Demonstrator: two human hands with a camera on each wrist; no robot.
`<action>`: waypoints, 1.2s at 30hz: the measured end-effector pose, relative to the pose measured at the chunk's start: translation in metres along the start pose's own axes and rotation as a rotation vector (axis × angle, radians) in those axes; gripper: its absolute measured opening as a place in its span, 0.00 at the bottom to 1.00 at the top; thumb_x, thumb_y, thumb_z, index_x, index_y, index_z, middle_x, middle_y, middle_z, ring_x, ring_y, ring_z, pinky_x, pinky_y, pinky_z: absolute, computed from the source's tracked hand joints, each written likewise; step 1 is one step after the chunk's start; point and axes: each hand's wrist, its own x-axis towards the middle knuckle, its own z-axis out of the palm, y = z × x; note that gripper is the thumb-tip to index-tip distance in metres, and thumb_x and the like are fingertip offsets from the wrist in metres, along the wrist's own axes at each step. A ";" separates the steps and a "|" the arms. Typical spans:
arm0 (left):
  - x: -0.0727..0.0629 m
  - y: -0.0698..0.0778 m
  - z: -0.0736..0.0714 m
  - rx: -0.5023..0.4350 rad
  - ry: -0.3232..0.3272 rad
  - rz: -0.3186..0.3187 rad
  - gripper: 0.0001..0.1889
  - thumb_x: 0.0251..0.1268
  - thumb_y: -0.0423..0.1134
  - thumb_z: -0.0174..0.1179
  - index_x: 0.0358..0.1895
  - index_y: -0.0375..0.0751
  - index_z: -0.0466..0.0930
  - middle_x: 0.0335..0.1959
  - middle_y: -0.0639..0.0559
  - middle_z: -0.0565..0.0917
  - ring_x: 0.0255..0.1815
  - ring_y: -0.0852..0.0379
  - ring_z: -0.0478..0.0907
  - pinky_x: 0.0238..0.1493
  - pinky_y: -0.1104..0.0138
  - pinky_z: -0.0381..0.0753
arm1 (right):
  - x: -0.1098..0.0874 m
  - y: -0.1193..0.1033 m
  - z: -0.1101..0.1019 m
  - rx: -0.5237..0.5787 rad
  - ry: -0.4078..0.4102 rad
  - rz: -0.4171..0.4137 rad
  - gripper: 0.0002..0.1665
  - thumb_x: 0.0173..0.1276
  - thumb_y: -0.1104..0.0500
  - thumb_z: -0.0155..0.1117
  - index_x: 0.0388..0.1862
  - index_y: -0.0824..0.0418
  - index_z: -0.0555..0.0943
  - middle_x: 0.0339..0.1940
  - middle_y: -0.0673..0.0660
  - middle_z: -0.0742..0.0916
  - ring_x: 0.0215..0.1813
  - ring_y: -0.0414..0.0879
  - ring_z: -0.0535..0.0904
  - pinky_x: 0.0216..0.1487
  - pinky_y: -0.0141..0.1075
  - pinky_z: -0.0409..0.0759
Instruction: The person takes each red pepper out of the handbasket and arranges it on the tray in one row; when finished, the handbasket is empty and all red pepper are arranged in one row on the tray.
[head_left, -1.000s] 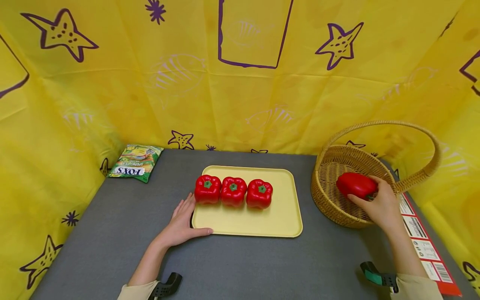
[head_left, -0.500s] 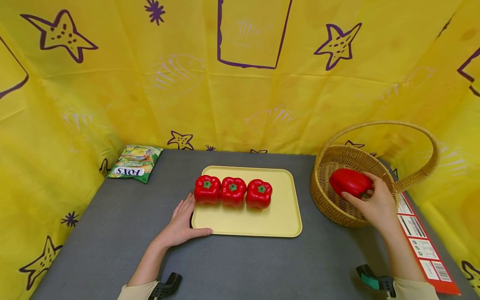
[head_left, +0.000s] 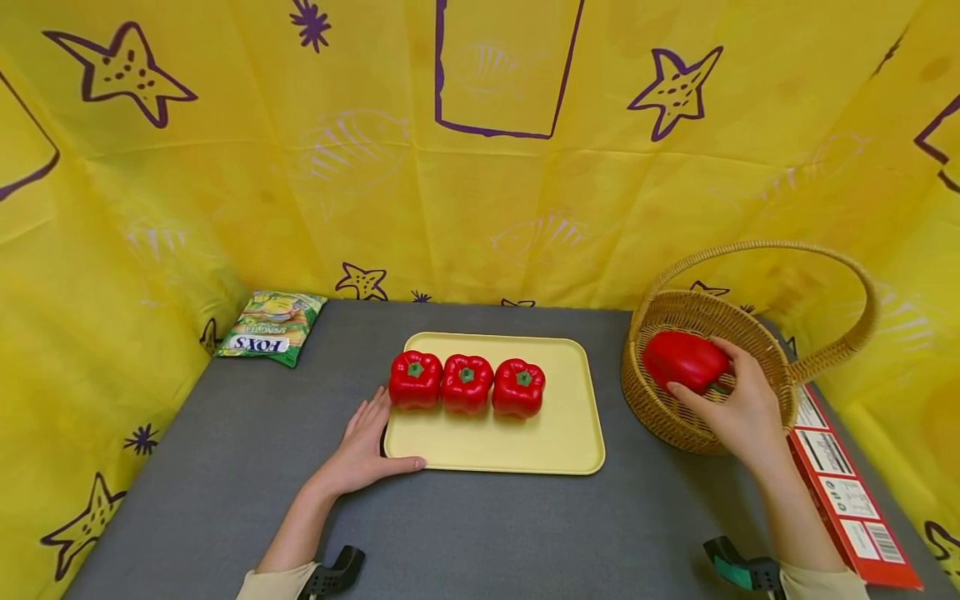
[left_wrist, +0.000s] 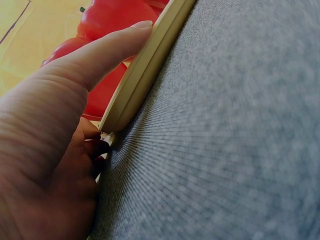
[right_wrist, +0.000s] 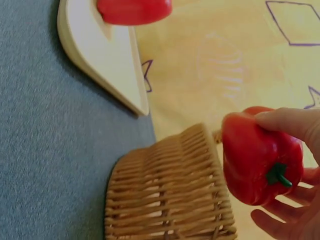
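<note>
Above the wicker basket (head_left: 675, 421), my right hand (head_left: 738, 408) grips a red bell pepper (head_left: 682, 360) between thumb and fingers. The right wrist view shows that pepper (right_wrist: 250, 160) over the basket rim, its green stem towards the palm side. My left hand (head_left: 367, 446) rests at the left end of a pale yellow tray (head_left: 495, 446), fingers straight along its side. Its thumb (left_wrist: 107, 52) lies against the near rim. On the tray three red bell peppers stand in a row, the left one (head_left: 416, 380), the middle one (head_left: 467, 384) and the right one (head_left: 518, 389).
A green snack packet (head_left: 272, 327) lies at the back left of the grey table (head_left: 525, 542). The basket's tall handle (head_left: 765, 245) arches over its top. A red and white printed box (head_left: 847, 496) lies along the right side. Yellow patterned cloth (head_left: 480, 208) surrounds the table.
The right hand has shifted left and slightly up with the bell pepper, across the basket. The left hand, the tray and its peppers stay where they were.
</note>
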 end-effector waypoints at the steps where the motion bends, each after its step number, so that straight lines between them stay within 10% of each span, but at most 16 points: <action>1: 0.000 0.000 0.000 -0.001 0.000 0.000 0.61 0.47 0.60 0.72 0.78 0.36 0.44 0.78 0.38 0.47 0.78 0.39 0.38 0.72 0.43 0.34 | 0.000 -0.002 0.000 0.001 -0.001 -0.001 0.48 0.58 0.51 0.75 0.71 0.67 0.63 0.60 0.72 0.74 0.54 0.68 0.71 0.45 0.60 0.71; 21: -0.002 0.000 -0.001 -0.010 -0.003 -0.001 0.61 0.47 0.60 0.72 0.78 0.36 0.44 0.78 0.38 0.47 0.78 0.40 0.37 0.72 0.43 0.33 | -0.004 -0.034 0.021 0.097 -0.078 -0.157 0.49 0.52 0.54 0.80 0.69 0.64 0.66 0.57 0.65 0.77 0.50 0.60 0.79 0.41 0.15 0.69; 30: 0.000 0.000 0.000 -0.008 -0.001 0.004 0.61 0.48 0.60 0.72 0.78 0.36 0.44 0.78 0.38 0.48 0.78 0.39 0.37 0.72 0.43 0.34 | -0.004 -0.040 0.041 0.123 -0.184 -0.209 0.49 0.51 0.57 0.80 0.68 0.65 0.65 0.56 0.65 0.77 0.47 0.60 0.82 0.42 0.49 0.84; 36: 0.000 0.000 0.000 -0.013 0.001 0.011 0.61 0.47 0.59 0.72 0.78 0.36 0.44 0.78 0.38 0.48 0.78 0.39 0.37 0.72 0.43 0.34 | -0.004 -0.044 0.051 0.128 -0.254 -0.231 0.49 0.50 0.57 0.81 0.68 0.63 0.65 0.57 0.63 0.77 0.49 0.57 0.81 0.43 0.50 0.83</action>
